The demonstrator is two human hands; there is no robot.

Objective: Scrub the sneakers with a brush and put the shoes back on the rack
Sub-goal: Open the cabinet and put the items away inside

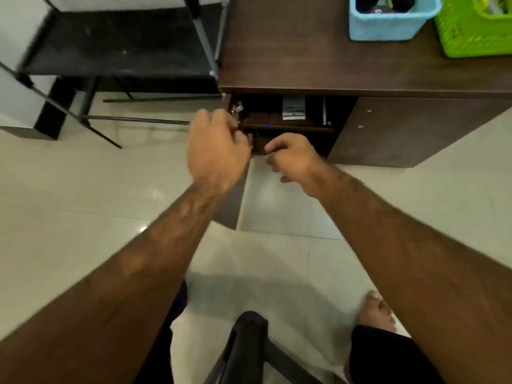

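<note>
While both bare arms reach forward from the near edge of the head view, the left hand point(219, 146) sits at the left side of an open compartment in a dark wooden cabinet point(304, 65), its fingers curled against the top of the swung-out door point(234, 200); motion blur hides whether they grip anything. The right hand point(293, 157) is just to its right, at the mouth of the lower compartment below the inner shelf point(291, 128), its fingers also curled with the thumb low, and what they hold, if anything, cannot be told. A grey boxy item point(293, 108) stands on that shelf, and the dark shapes beside it are too dim to name. The black shoe rack point(116, 48) stands far left, just beside the cabinet's left end. On the cabinet top, far right, a blue basket point(388, 26) sits next to a green basket point(471, 37). Nearer, a white sheet point(263, 273) lies on the pale tiled floor point(83, 189), with a bare foot point(376, 311) at its right and a black frame point(246, 336) at the near edge.
</note>
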